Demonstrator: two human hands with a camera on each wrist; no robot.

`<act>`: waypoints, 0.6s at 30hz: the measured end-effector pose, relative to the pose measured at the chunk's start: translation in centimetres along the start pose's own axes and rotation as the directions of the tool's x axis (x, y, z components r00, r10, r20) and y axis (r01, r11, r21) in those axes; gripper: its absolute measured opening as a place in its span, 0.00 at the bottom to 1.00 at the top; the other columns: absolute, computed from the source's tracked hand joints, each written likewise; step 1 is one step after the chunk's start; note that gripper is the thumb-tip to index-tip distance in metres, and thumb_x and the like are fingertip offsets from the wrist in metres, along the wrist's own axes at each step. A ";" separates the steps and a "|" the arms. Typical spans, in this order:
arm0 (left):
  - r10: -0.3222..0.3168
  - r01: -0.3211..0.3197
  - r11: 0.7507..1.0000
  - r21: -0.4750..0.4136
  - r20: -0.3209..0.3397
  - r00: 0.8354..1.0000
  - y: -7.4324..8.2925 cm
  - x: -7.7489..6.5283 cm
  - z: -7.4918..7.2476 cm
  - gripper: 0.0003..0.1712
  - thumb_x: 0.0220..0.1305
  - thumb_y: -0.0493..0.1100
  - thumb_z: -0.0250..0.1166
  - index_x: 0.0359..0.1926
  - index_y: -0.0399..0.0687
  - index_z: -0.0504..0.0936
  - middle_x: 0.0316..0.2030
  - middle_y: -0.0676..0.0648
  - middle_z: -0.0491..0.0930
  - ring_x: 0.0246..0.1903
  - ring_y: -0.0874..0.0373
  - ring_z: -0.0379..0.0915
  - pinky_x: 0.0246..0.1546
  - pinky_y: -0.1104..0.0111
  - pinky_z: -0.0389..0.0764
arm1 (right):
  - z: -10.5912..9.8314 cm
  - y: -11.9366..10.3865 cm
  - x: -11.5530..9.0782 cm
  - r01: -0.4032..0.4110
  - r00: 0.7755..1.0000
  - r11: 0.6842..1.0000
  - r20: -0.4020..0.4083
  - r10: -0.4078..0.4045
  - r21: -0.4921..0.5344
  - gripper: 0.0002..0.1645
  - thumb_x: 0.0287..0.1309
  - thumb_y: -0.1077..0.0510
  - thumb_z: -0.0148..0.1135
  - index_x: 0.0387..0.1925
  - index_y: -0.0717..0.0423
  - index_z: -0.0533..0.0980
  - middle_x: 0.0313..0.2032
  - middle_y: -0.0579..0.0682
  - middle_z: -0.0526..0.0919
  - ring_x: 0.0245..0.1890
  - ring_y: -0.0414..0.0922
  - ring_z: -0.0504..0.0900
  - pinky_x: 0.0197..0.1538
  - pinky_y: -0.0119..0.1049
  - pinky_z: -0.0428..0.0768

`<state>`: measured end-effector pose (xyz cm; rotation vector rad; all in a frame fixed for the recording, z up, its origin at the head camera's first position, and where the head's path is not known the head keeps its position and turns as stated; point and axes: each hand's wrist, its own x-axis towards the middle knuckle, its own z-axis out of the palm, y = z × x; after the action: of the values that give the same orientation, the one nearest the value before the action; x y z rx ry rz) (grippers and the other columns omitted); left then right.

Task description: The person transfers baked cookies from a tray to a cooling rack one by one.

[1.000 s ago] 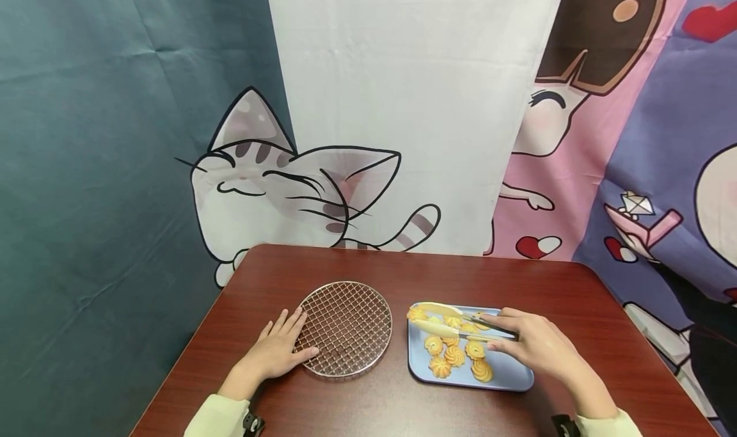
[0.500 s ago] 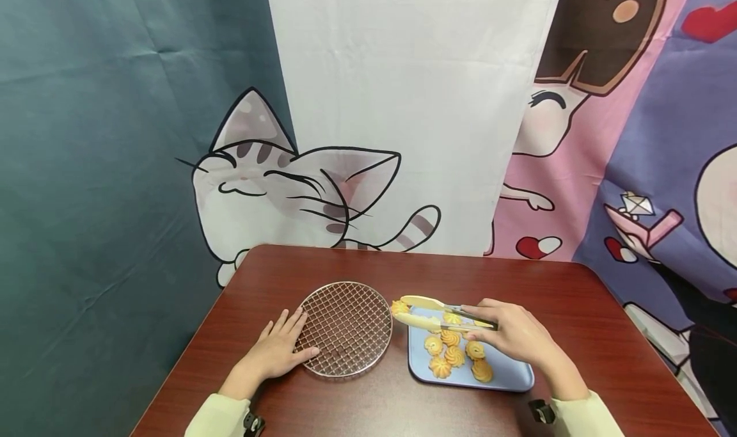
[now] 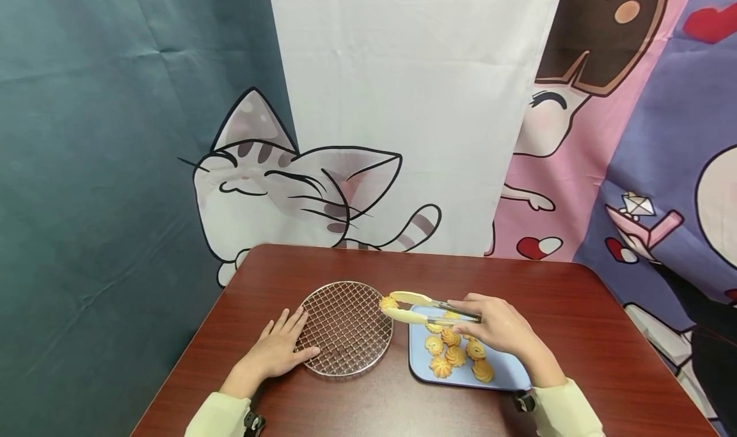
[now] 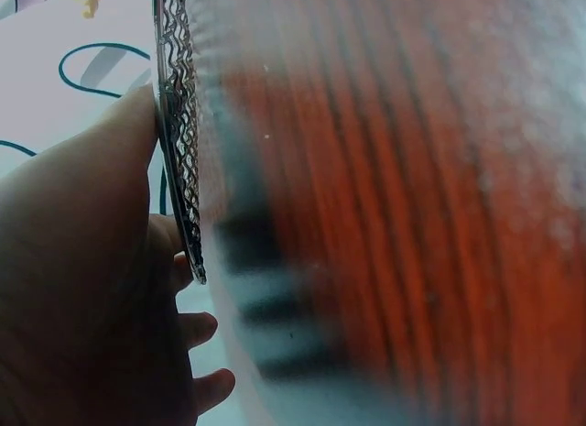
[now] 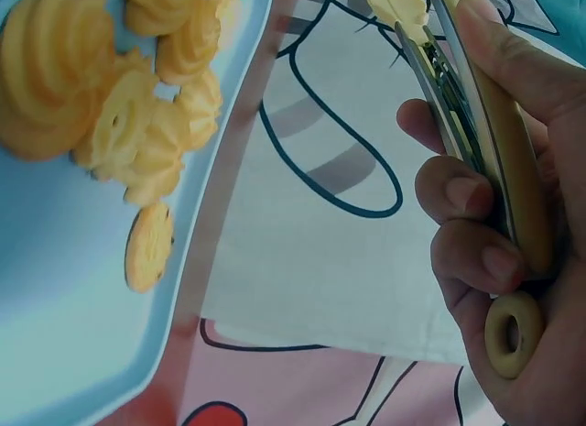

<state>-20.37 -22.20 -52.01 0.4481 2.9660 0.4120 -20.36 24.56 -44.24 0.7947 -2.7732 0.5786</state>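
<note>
Crosswise, the tongs point(image 3: 419, 299) point left — toward the wire rack point(image 3: 345, 331).

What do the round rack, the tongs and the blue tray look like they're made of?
Round rack: metal, probably steel, with a bright finish; its thin crossing wires gleam.
Tongs: the arms look metal, from their silvery shine; the cream tips look matte, perhaps silicone or plastic.
Blue tray: plastic or coated metal, hard to tell; its smooth colour shows no grain.

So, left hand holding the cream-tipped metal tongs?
No, the right hand grips the tongs; the left hand touches the round metal rack.
</note>
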 end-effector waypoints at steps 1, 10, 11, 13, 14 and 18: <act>0.000 0.000 1.000 -0.002 0.001 1.000 0.0 0.0 -0.1 0.53 0.66 0.72 0.57 0.77 0.39 0.59 0.78 0.39 0.54 0.77 0.34 0.44 0.72 0.35 0.50 | 0.1 -0.1 0.2 -0.003 1.000 1.000 0.002 0.003 0.003 0.29 0.53 0.42 0.75 0.57 0.41 0.84 0.37 0.31 0.80 0.26 0.30 0.69 0.28 0.28 0.68; 0.000 0.000 1.000 -0.001 0.008 1.000 0.3 -0.1 -0.1 0.53 0.67 0.71 0.57 0.77 0.39 0.60 0.78 0.39 0.54 0.77 0.34 0.43 0.71 0.35 0.50 | 1.3 -0.6 1.7 0.003 1.000 1.000 0.007 -0.003 -0.002 0.30 0.51 0.44 0.78 0.57 0.43 0.84 0.36 0.33 0.81 0.26 0.32 0.69 0.29 0.29 0.68; 0.000 0.000 1.000 0.000 0.008 1.000 0.3 -0.1 -0.1 0.53 0.67 0.71 0.57 0.77 0.39 0.60 0.78 0.39 0.54 0.77 0.34 0.43 0.71 0.35 0.50 | 1.4 -0.7 1.8 0.000 1.000 1.000 0.007 0.000 -0.002 0.30 0.51 0.44 0.78 0.57 0.43 0.84 0.37 0.34 0.81 0.26 0.33 0.69 0.28 0.29 0.68; 0.001 -0.001 1.000 0.000 0.009 1.000 0.3 -0.1 -0.1 0.52 0.67 0.71 0.57 0.77 0.39 0.60 0.78 0.39 0.54 0.77 0.34 0.43 0.71 0.35 0.50 | 1.6 -0.8 2.0 -0.003 1.000 1.000 0.008 0.003 -0.001 0.30 0.51 0.44 0.77 0.57 0.43 0.84 0.37 0.37 0.83 0.26 0.33 0.69 0.29 0.29 0.68; 0.001 -0.001 1.000 -0.001 0.010 1.000 0.2 0.0 -0.1 0.52 0.67 0.71 0.57 0.77 0.39 0.60 0.78 0.39 0.54 0.77 0.34 0.43 0.71 0.35 0.50 | 1.7 -0.9 2.2 -0.006 1.000 1.000 0.010 0.006 -0.003 0.30 0.52 0.43 0.77 0.58 0.43 0.84 0.37 0.38 0.83 0.26 0.33 0.69 0.29 0.29 0.68; -0.002 0.002 1.000 -0.001 0.012 1.000 0.1 0.0 -0.1 0.52 0.67 0.71 0.57 0.77 0.39 0.59 0.78 0.39 0.53 0.77 0.34 0.43 0.72 0.35 0.50 | 2.1 -1.3 2.8 -0.005 1.000 1.000 0.008 0.005 -0.015 0.30 0.53 0.42 0.76 0.58 0.43 0.84 0.38 0.38 0.83 0.26 0.33 0.70 0.30 0.30 0.70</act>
<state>-20.34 -22.10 -51.84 0.4456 2.9544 0.4086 -22.19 21.31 -44.91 0.7895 -2.7842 0.5563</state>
